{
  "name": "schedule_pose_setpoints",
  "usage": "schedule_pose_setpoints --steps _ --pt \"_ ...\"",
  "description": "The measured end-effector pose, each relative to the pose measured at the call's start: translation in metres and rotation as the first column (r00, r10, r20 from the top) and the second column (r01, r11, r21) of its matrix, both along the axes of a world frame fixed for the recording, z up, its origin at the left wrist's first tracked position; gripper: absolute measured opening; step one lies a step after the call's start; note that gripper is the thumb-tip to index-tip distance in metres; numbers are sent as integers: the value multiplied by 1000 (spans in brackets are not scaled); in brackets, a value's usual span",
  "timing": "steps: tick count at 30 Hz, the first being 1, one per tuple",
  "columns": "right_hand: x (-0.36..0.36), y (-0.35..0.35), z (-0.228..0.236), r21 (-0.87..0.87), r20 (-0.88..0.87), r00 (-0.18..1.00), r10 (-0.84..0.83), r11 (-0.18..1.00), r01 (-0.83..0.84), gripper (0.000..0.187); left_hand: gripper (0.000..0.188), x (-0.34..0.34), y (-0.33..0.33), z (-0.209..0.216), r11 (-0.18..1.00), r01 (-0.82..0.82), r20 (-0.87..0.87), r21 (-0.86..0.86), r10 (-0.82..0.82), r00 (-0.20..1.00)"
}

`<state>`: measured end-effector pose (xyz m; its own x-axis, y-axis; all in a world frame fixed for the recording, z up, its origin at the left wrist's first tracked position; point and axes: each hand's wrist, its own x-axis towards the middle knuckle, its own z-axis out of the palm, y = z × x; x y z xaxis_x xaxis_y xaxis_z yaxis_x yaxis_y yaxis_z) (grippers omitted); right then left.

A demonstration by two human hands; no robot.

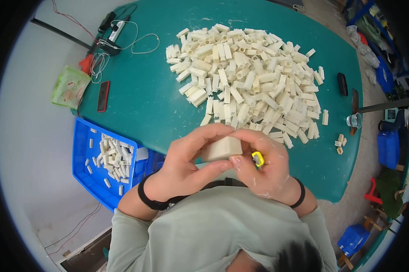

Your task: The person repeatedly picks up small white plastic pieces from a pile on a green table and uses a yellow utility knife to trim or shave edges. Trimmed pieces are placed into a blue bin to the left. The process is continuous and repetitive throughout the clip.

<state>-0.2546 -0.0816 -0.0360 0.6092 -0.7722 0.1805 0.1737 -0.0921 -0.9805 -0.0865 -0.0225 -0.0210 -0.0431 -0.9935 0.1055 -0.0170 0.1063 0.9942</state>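
Close to my chest, both hands meet around a cream-coloured rectangular piece (222, 149). My left hand (182, 158) is closed on its left end, thumb below and fingers over the top. The thumb and fingertips of my right hand (270, 170) touch the piece's right end. Tucked in the right palm is a small yellow-and-black tool (258, 159); only its end shows, so I cannot tell its exact kind. Just beyond my fingers spreads a large heap of similar cream pieces (254, 77), many of them hollow tubes.
The heap covers much of the green table (136, 90). At left are a blue tray (84, 179) of pieces, a red-edged phone (103, 96), a power strip (117, 31) and a plastic bag (71, 86). A black case (342, 84) and clear cup (354, 120) stand right.
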Motion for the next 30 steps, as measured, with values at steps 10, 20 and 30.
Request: schedule_pose_setpoints --steps 10,20,30 --pt "-16 -4 7 -192 -168 986 -19 981 -14 23 39 -6 -1 -3 924 -217 48 -315 244 969" --pt "-11 -5 8 -317 -171 982 -82 948 23 24 42 -2 -2 0 858 -138 353 -494 343 871" --pt "-12 -7 10 -360 -209 973 -93 933 12 26 44 -7 -1 -5 865 -220 162 -451 322 933"
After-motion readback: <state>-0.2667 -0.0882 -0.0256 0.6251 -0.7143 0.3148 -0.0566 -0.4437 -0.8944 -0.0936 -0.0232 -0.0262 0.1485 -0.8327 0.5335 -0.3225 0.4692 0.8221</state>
